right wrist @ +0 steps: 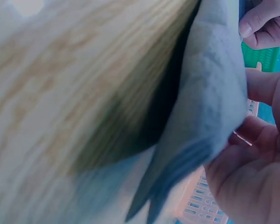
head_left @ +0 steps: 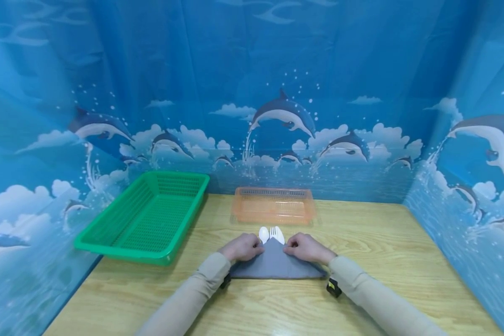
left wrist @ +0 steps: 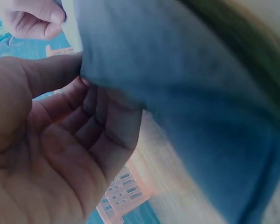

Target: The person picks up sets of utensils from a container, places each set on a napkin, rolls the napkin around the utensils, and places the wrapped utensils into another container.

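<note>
A grey cloth napkin (head_left: 274,263), folded to a triangle with its tip pointing away from me, lies on the table. From under the tip stick out the heads of a white spoon (head_left: 263,234), a white fork (head_left: 273,232) and a white knife blade (head_left: 280,234); their lower parts are hidden by the cloth. My left hand (head_left: 244,247) pinches the napkin's left slanted edge, thumb against curled fingers, as the left wrist view shows. On the opposite slanted edge, my right hand (head_left: 308,247) pinches the cloth between thumb and fingers, just beside the knife.
Behind the napkin stands a translucent orange basket (head_left: 273,219). A larger green basket (head_left: 168,254) sits at the left, tilted over the table's left edge. Wood-grain tabletop (head_left: 382,252) extends to the right. Blue dolphin-printed curtains (head_left: 235,56) enclose the back and sides.
</note>
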`<state>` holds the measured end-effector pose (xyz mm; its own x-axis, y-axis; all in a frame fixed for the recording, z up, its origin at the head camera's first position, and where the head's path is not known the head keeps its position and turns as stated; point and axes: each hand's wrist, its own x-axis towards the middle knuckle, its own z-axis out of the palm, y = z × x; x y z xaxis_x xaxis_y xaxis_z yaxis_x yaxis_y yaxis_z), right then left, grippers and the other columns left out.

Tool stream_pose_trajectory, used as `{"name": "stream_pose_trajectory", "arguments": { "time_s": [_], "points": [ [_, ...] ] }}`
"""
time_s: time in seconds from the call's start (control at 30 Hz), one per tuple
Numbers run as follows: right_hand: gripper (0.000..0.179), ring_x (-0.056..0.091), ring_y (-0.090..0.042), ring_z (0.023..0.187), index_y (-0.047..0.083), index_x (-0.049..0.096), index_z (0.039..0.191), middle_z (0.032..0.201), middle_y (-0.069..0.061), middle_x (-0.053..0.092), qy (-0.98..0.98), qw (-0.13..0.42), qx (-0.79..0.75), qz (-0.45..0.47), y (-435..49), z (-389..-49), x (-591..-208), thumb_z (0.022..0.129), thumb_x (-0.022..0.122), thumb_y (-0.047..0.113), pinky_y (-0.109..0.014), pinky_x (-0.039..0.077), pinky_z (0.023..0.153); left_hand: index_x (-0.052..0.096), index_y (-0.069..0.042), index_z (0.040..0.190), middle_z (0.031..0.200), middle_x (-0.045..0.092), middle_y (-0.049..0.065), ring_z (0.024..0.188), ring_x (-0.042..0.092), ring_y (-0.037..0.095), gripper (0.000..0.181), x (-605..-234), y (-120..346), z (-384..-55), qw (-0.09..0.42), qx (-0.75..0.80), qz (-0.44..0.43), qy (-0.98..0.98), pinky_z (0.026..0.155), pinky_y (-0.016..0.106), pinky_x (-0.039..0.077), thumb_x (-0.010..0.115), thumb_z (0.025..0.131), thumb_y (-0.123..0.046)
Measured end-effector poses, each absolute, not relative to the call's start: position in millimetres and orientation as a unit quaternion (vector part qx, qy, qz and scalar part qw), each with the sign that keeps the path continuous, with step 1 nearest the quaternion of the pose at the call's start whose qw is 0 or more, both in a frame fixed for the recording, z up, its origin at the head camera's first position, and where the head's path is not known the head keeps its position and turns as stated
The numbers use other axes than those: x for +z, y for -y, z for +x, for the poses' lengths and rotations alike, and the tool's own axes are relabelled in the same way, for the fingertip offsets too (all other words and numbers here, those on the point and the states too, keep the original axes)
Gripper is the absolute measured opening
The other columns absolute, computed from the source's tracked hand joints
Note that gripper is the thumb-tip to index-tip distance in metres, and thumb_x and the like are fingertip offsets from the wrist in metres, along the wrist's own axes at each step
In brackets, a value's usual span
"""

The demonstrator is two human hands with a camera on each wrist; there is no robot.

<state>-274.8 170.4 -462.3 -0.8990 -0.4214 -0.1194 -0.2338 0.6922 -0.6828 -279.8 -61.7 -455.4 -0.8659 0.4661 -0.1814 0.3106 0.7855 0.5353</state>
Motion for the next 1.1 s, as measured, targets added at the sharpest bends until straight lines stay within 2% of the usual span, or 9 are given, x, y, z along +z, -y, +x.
{"name": "stream_pose_trajectory", "arguments": {
  "time_s": [0.3, 0.43, 0.53, 0.6, 0.7, 0.83, 0.93, 1.1],
  "points": [
    [0.031, 0.039, -0.009, 0.052, 0.011, 0.059, 0.065, 0.057, 0.006, 0.045, -0.917, 0.122, -0.342, -0.166, -167, -275, -466, 0.095, 0.063, 0.019, -0.023, 0.032, 0.052, 0.045, -0.016, 0.059, 0.054, 0.039, -0.004, 0.049, 0.040, 0.010, 0.043, -458, 57, -280, 0.144, 0.254, 0.189, -0.938, 0.048, 0.023, 0.032, 0.058, 0.099, -0.022],
    [0.030, 0.040, -0.009, 0.052, 0.010, 0.061, 0.066, 0.057, 0.005, 0.048, -0.917, 0.119, -0.346, -0.157, -166, -275, -466, 0.095, 0.063, 0.018, -0.024, 0.033, 0.052, 0.056, -0.012, 0.071, 0.062, 0.050, -0.002, 0.056, 0.046, 0.011, 0.026, -455, 52, -275, 0.077, 0.224, 0.219, -0.947, 0.051, 0.024, 0.038, 0.063, 0.095, -0.019],
    [0.028, 0.042, -0.009, 0.053, 0.010, 0.062, 0.067, 0.059, 0.004, 0.051, -0.918, 0.111, -0.348, -0.156, -167, -275, -466, 0.094, 0.064, 0.018, -0.024, 0.034, 0.052, 0.066, -0.007, 0.094, 0.081, 0.062, 0.003, 0.069, 0.055, 0.013, 0.012, -448, 45, -268, 0.014, 0.170, 0.254, -0.952, 0.060, 0.026, 0.047, 0.067, 0.092, -0.019],
    [0.028, 0.042, -0.009, 0.053, 0.011, 0.062, 0.067, 0.060, 0.004, 0.052, -0.919, 0.111, -0.346, -0.154, -167, -276, -467, 0.094, 0.064, 0.018, -0.023, 0.034, 0.052, 0.068, -0.008, 0.107, 0.094, 0.065, 0.005, 0.078, 0.057, 0.013, 0.020, -445, 39, -263, -0.006, 0.120, 0.287, -0.950, 0.066, 0.026, 0.050, 0.068, 0.092, -0.021],
    [0.026, 0.044, -0.009, 0.054, 0.012, 0.064, 0.068, 0.061, 0.004, 0.055, -0.923, 0.106, -0.338, -0.151, -166, -277, -467, 0.093, 0.065, 0.018, -0.022, 0.035, 0.052, 0.068, -0.014, 0.118, 0.111, 0.064, 0.006, 0.093, 0.059, 0.014, 0.028, -444, 32, -252, -0.010, 0.056, 0.335, -0.941, 0.076, 0.025, 0.052, 0.067, 0.093, -0.027],
    [0.023, 0.047, -0.009, 0.056, 0.012, 0.066, 0.069, 0.063, 0.004, 0.058, -0.929, 0.093, -0.322, -0.156, -165, -277, -467, 0.091, 0.066, 0.017, -0.022, 0.037, 0.052, 0.066, -0.019, 0.124, 0.123, 0.059, 0.006, 0.109, 0.056, 0.020, 0.032, -449, 27, -239, -0.022, 0.008, 0.376, -0.926, 0.089, 0.028, 0.052, 0.064, 0.095, -0.032],
    [0.021, 0.048, -0.009, 0.056, 0.011, 0.066, 0.070, 0.064, 0.004, 0.059, -0.930, 0.088, -0.318, -0.160, -165, -278, -468, 0.091, 0.065, 0.015, -0.023, 0.038, 0.053, 0.063, -0.021, 0.130, 0.127, 0.059, 0.007, 0.119, 0.055, 0.022, 0.037, -452, 28, -233, -0.030, -0.010, 0.397, -0.917, 0.102, 0.034, 0.047, 0.062, 0.096, -0.035],
    [0.015, 0.048, -0.007, 0.055, 0.012, 0.065, 0.072, 0.064, 0.005, 0.058, -0.931, 0.073, -0.312, -0.177, -167, -276, -467, 0.086, 0.067, 0.011, -0.021, 0.039, 0.052, 0.062, -0.019, 0.132, 0.132, 0.061, 0.013, 0.128, 0.053, 0.025, 0.039, -455, 30, -231, -0.031, -0.022, 0.417, -0.908, 0.111, 0.040, 0.039, 0.060, 0.097, -0.036]
  ]
}}
